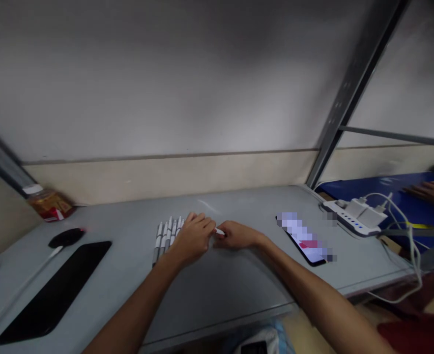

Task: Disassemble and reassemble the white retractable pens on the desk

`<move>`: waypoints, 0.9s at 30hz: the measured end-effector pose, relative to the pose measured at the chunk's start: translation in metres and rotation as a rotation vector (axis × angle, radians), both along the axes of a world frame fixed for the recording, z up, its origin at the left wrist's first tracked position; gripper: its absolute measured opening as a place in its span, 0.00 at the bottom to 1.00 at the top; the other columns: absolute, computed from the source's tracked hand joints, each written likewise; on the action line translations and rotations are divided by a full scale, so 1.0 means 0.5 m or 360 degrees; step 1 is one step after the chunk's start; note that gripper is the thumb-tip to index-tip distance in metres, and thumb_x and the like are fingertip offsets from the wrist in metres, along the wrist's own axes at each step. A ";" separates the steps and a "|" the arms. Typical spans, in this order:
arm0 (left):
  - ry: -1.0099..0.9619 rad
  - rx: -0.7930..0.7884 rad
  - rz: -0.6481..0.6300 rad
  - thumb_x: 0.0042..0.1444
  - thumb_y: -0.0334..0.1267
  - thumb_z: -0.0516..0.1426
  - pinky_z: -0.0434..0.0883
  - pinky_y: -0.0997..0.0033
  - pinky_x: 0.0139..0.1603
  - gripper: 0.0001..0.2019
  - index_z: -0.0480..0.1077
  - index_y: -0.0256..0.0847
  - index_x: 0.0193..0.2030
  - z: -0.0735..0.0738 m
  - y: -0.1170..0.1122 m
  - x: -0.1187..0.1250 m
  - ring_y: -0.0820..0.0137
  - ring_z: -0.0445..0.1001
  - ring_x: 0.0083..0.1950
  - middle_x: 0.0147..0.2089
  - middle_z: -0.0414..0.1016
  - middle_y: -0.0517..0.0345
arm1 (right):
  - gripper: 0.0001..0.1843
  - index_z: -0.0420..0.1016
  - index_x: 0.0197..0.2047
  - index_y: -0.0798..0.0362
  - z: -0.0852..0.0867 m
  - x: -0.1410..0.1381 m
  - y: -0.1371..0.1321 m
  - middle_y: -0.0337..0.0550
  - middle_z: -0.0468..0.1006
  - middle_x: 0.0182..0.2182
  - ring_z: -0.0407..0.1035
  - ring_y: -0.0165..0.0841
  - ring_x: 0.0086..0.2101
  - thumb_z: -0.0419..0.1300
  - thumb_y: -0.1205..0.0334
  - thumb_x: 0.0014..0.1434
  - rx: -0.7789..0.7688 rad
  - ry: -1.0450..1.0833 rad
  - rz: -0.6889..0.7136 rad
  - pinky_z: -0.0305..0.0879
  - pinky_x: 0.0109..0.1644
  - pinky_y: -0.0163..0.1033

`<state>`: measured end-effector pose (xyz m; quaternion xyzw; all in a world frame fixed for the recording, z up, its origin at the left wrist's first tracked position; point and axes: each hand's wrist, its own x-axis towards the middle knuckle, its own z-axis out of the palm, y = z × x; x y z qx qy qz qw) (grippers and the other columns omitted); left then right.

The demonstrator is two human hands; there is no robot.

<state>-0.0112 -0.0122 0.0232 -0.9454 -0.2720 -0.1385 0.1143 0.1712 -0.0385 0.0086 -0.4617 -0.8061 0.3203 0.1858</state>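
Both my hands meet at the middle of the grey table (pixel 239 290). My left hand (pixel 193 237) has its fingers curled, and my right hand (pixel 238 235) is closed too; between them a small white pen (pixel 219 231) shows, gripped from both ends. Just left of my left hand lies a row of several white and grey pens (pixel 165 237), side by side on the table.
A phone (pixel 305 239) with a lit screen lies right of my hands. A white power strip (pixel 351 218) with chargers and cables sits at the right edge. A black mouse (pixel 66 237), a dark pad (pixel 54 290) and a red packet (pixel 50 205) are at the left. Another person's hand (pixel 432 191) rests on a blue surface far right.
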 end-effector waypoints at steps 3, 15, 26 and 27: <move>-0.0083 -0.0075 0.0150 0.62 0.31 0.46 0.57 0.61 0.42 0.11 0.66 0.40 0.32 -0.014 0.002 0.005 0.63 0.68 0.39 0.32 0.73 0.53 | 0.08 0.73 0.37 0.56 -0.009 -0.015 -0.005 0.46 0.75 0.29 0.66 0.32 0.30 0.53 0.70 0.58 0.0536 -0.0481 -0.0355 0.55 0.32 0.35; -0.0364 -0.0498 0.0273 0.67 0.40 0.41 0.61 0.61 0.47 0.12 0.62 0.40 0.47 -0.035 0.016 -0.006 0.63 0.72 0.45 0.44 0.75 0.52 | 0.20 0.67 0.55 0.52 -0.012 -0.027 -0.020 0.53 0.71 0.44 0.63 0.40 0.43 0.42 0.54 0.69 0.0908 -0.0705 -0.0401 0.56 0.45 0.44; -0.0211 -0.0430 0.0192 0.66 0.33 0.41 0.59 0.59 0.48 0.13 0.66 0.39 0.43 -0.050 0.012 0.008 0.63 0.69 0.46 0.44 0.73 0.51 | 0.11 0.67 0.48 0.55 -0.014 -0.008 -0.008 0.48 0.74 0.40 0.66 0.35 0.38 0.54 0.64 0.62 0.0719 -0.0560 -0.0471 0.56 0.40 0.37; -0.0216 -0.0389 0.0219 0.66 0.33 0.41 0.59 0.59 0.48 0.13 0.66 0.39 0.42 -0.051 0.012 0.009 0.62 0.69 0.46 0.43 0.73 0.51 | 0.12 0.67 0.49 0.55 -0.014 -0.009 -0.010 0.49 0.74 0.42 0.66 0.36 0.40 0.54 0.61 0.63 0.0746 -0.0557 -0.0448 0.56 0.42 0.38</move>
